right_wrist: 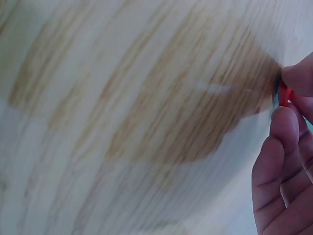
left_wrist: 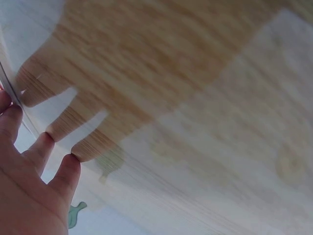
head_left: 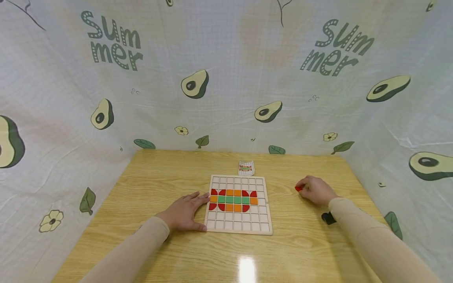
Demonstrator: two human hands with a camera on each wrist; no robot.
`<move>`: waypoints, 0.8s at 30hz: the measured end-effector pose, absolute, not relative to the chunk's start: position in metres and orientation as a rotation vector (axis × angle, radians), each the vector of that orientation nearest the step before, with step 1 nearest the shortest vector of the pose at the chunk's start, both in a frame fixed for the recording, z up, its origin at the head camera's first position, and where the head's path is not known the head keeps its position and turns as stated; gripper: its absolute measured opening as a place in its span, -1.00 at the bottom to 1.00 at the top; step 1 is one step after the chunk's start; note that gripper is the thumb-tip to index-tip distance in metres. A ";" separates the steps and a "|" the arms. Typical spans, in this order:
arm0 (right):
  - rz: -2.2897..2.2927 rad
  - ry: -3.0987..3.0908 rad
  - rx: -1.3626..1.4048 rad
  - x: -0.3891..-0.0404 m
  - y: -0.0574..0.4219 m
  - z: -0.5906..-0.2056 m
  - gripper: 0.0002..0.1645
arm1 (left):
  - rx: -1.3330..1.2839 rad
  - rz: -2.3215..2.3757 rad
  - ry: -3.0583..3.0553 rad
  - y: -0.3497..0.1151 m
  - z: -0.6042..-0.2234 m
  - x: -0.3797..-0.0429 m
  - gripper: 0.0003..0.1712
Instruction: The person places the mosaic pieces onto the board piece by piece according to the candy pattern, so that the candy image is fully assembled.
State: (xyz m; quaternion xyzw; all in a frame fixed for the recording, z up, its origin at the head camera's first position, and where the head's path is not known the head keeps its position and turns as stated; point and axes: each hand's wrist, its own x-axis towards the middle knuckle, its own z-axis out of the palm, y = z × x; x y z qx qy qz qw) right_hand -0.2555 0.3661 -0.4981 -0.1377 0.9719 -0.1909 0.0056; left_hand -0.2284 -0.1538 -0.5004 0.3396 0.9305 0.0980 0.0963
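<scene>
A pale wooden grid board (head_left: 238,226) lies on the table, with red, orange and green pieces forming a candy-like pattern across its middle rows. My left hand (head_left: 184,212) rests at the board's left edge, fingers spread; in the left wrist view its fingertips (left_wrist: 73,159) touch the tabletop. To the right of the board, my right hand (head_left: 315,190) pinches a small red piece (head_left: 299,188) between thumb and fingers, close to the table. The right wrist view shows the same red piece (right_wrist: 283,94) partly covered by the fingertips.
Behind the board lies a small pattern card (head_left: 246,168) printed with a similar candy design. The wood-grain table (head_left: 170,165) is enclosed by a hanging cloth (head_left: 226,78) with avocado prints at the back and sides. A black strap (head_left: 328,218) shows at the right wrist.
</scene>
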 end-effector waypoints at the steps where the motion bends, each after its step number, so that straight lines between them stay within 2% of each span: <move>1: -0.612 3.034 -0.427 -0.256 0.366 -0.498 -0.73 | 1.007 0.288 2.757 -0.154 -0.500 -0.228 0.18; 9: -0.725 3.013 -0.433 -0.257 0.351 -0.496 -0.71 | 1.009 0.297 2.757 -0.153 -0.501 -0.229 0.18; 24: -0.836 2.875 -0.667 -0.245 0.273 -0.486 -0.76 | 1.016 0.322 2.742 -0.152 -0.495 -0.227 0.18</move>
